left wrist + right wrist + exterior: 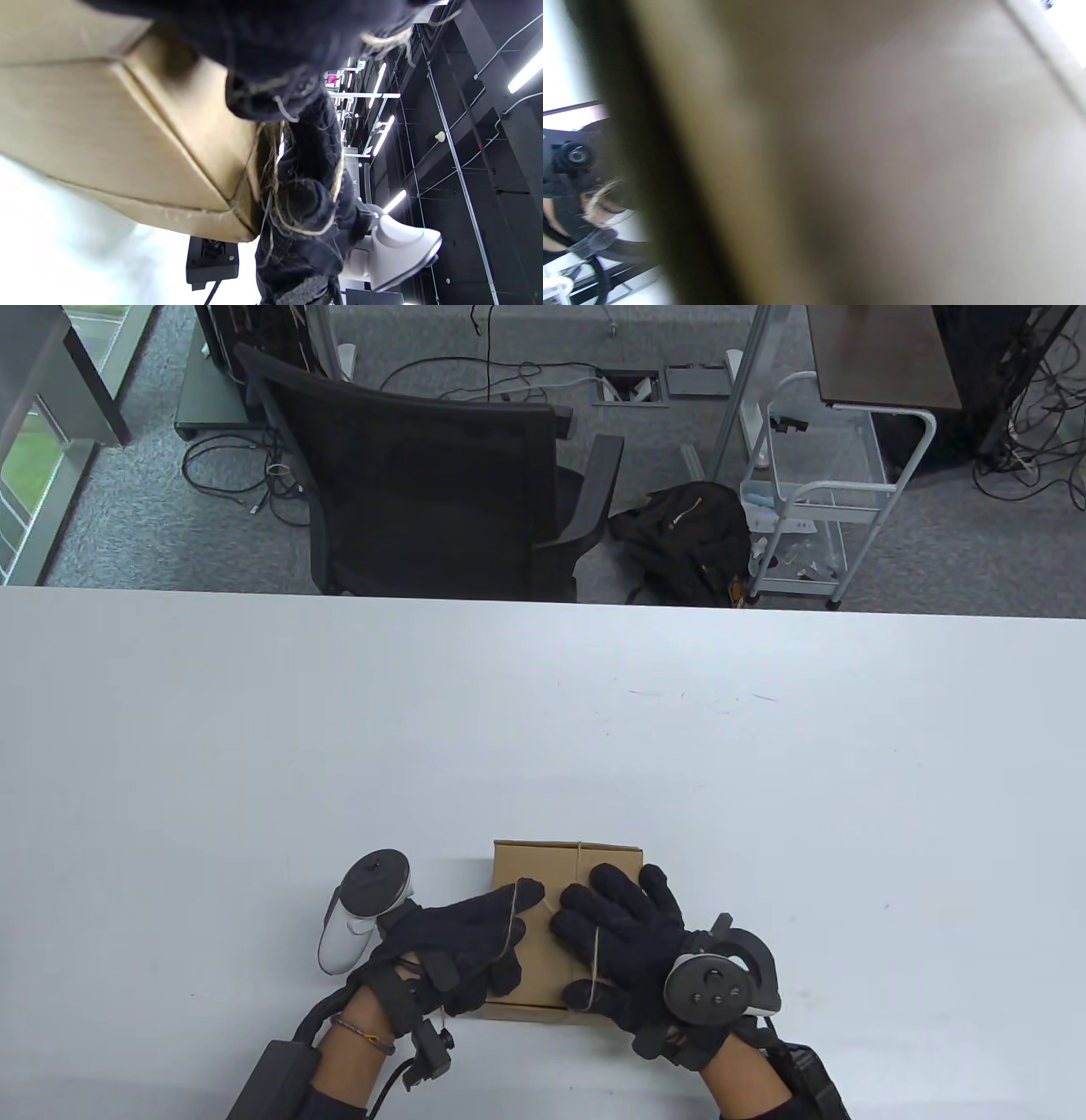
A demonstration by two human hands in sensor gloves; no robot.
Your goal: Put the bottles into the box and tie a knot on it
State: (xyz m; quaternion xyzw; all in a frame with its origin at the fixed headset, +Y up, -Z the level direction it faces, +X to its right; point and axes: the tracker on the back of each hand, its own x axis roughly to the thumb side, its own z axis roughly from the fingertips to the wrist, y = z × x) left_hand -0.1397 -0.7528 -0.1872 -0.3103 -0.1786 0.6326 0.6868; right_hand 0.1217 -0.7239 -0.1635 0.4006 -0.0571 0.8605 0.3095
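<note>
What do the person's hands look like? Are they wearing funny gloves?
Yes! Both hands wear fuzzy black gloves. The left hand has a white and grey tracker strapped on its back, shaped like a game controller; the right hand carries a dark grey one with round buttons. Black straps and cables run along the wrists, and the left wrist has a thin bracelet.

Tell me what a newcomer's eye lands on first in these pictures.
First, the two black-gloved hands meeting over the closed cardboard box at the near edge of the white table: the left hand and the right hand both lie on its top. Next, the thin twine running over the box and trailing across both gloves. Beyond the table stands a black office chair.
</note>
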